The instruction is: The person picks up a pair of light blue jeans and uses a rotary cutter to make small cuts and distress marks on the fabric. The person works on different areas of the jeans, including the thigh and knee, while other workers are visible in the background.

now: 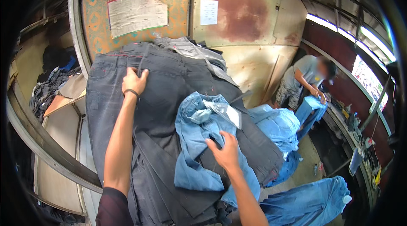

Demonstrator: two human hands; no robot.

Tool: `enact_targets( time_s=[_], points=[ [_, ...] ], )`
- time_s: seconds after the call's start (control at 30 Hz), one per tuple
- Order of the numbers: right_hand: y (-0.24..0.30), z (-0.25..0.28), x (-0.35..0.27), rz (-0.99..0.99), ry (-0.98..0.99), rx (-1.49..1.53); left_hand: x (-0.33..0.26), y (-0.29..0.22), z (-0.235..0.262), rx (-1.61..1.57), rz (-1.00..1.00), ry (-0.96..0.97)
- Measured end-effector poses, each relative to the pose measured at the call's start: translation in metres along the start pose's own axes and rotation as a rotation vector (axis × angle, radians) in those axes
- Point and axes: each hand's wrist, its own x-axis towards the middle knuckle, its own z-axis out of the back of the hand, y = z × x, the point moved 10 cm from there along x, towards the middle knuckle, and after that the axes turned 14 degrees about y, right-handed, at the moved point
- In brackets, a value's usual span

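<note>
Now left hand (135,81) flat on dark jeans (161,99) — right hand (224,152) gripping light jeans (199,141).

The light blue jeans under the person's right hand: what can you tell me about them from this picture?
The light blue jeans are faded denim, crumpled and partly turned inside out, with a pale pocket lining and a white tag showing near their top. They lie bunched on a stack of dark grey jeans, draping down over its near edge. The right hand presses on their lower part. The left hand is apart from them, resting on the dark stack near a waistband.
</note>
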Motion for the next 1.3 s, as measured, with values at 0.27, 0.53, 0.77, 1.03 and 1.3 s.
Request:
enact_targets(
  time_s=[0.27, 0.53, 0.77, 1.03, 1.3],
  points=[
    [0.003, -0.053, 0.068, -0.133, 0.197, -0.164, -0.007, 0.010, -0.004, -0.257, -0.269, -0.051],
    [-0.056, 0.184, 0.013, 0.230, -0.177, -0.179, -0.026, 0.019, 0.061, -0.625, -0.457, -0.101],
    [-0.158, 0.091, 0.012, 0.012, 0.268, -0.574, -0.096, 0.035, 0.114, -0.429, -0.243, -0.227],
    [-0.098, 0.095, 0.005, 0.103, -0.107, -0.302, -0.187, -0.032, 0.099, -0.095, -0.512, -0.234],
    [0.004, 0.026, -0.018, 0.320, 0.108, -0.149, -0.016, 0.137, 0.164, -0.398, -0.074, 0.056]
  ],
)
